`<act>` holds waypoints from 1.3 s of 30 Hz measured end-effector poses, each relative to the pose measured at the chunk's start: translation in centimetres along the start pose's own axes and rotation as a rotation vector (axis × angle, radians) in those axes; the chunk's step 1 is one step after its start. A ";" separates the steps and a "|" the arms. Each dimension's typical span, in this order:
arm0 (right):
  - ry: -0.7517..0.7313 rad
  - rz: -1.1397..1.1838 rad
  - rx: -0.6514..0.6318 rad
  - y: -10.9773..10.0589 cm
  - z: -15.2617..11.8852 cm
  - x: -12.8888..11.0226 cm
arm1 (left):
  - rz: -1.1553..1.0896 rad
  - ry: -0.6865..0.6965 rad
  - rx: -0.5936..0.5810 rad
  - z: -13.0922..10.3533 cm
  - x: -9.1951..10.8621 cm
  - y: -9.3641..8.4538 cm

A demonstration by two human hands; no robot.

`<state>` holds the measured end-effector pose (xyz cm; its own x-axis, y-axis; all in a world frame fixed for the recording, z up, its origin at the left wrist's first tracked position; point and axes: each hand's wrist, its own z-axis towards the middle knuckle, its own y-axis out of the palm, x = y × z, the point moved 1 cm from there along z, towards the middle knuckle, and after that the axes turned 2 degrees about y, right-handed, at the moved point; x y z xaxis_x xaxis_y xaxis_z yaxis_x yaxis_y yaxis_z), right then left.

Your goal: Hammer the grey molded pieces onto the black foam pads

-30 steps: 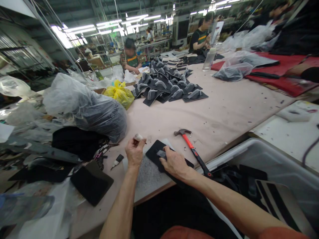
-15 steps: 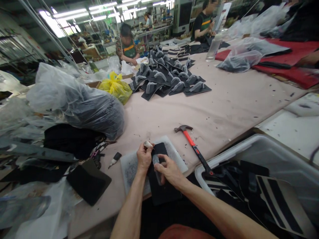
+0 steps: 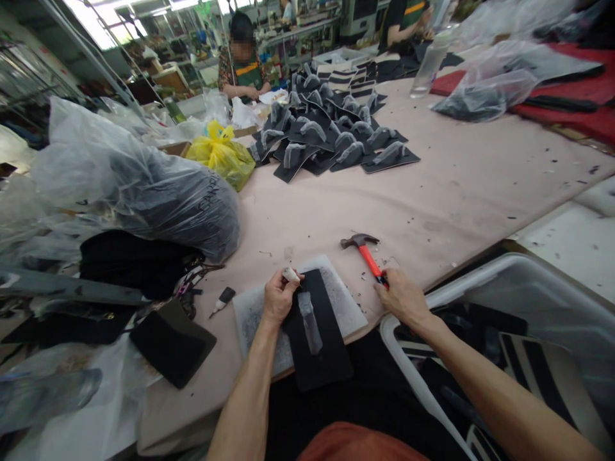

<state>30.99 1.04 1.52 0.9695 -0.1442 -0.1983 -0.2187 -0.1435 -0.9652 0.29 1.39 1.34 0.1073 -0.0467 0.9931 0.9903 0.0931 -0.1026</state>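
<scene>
A stray swing of the hammer (image 3: 366, 253) — the right hand (image 3: 402, 296) clasping it — could strike the left hand (image 3: 279, 296), whose grip pinches a white cylinder (image 3: 290, 274) by the black panel (image 3: 330, 339).

A rust-orange top (image 3: 361, 444) is worn, and the hands (image 3: 278, 299) are bare.

Factory workshop, by the look of it: hand assembly of flat goods. Long cloth-covered worktable (image 3: 456, 173) across the middle of the frame, specked with dark scraps. Heap of near-identical black panels (image 3: 314, 131) at upper centre, many bearing grey strips; repeat work in quantity. Claw hammer (image 3: 369, 257) at lower centre, plastic bin (image 3: 538, 282) of more pieces at lower right. Bulging plastic sack (image 3: 192, 205) at left. Co-worker (image 3: 248, 75) seated upper left; benches (image 3: 302, 31) beyond, top centre.
</scene>
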 end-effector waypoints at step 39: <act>-0.541 0.009 0.022 -8.9 -6.7 -7.7 | 0.417 0.202 0.005 -1.5 -0.1 0.8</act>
<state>24.72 -3.10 12.79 0.8877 0.3800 -0.2600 -0.2302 -0.1229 -0.9654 1.22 0.02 1.11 0.5121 -0.1970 0.8360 0.8584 0.1496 -0.4906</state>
